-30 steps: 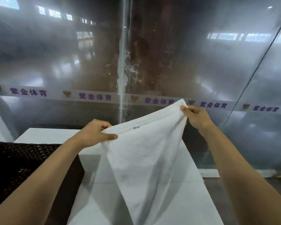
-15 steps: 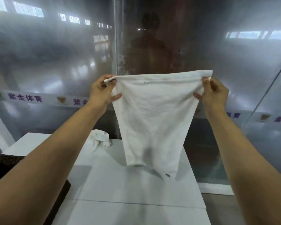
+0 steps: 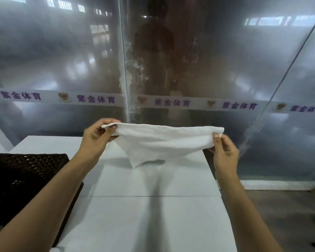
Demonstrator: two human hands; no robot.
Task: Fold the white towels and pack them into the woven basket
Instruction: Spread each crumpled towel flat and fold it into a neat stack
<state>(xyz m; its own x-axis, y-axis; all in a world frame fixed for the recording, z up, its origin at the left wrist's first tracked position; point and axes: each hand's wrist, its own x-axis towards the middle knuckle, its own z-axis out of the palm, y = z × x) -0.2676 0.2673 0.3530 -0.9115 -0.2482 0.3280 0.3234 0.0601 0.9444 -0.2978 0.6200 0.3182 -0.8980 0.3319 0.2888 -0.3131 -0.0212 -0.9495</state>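
Above the far half of the white desk (image 3: pixel 153 215) hangs the one towel (image 3: pixel 162 142) I can count, stretched level between two hands, its lower point drooping just clear of, or perhaps brushing, the desk top; I cannot tell which. One desk, one towel, one woven basket, two hands: that is everything belonging to the job that I can see from here.

Largest after the desk is the dark woven basket (image 3: pixel 25 179), standing at the desk's left edge, on the near side, well apart from the towel. Nothing of its inside shows, so I cannot say whether any towels are packed yet.

On the towel's left corner the left hand (image 3: pixel 96 139) has its fingers (image 3: pixel 109 127) curled, pinching the hem. At the right corner the right hand (image 3: pixel 225 153) pinches likewise, thumb on the cloth.

As for trouble, I would judge the grips the weak spot: each hand holds only a small bite of corner, so a sharp tug to straighten it could pull one free and drop that side in a heap on the desk. The sagging middle could also crease under itself if the towel is laid down slack, giving a crooked fold. And the left forearm passes above the basket, so a careless sweep might knock it.
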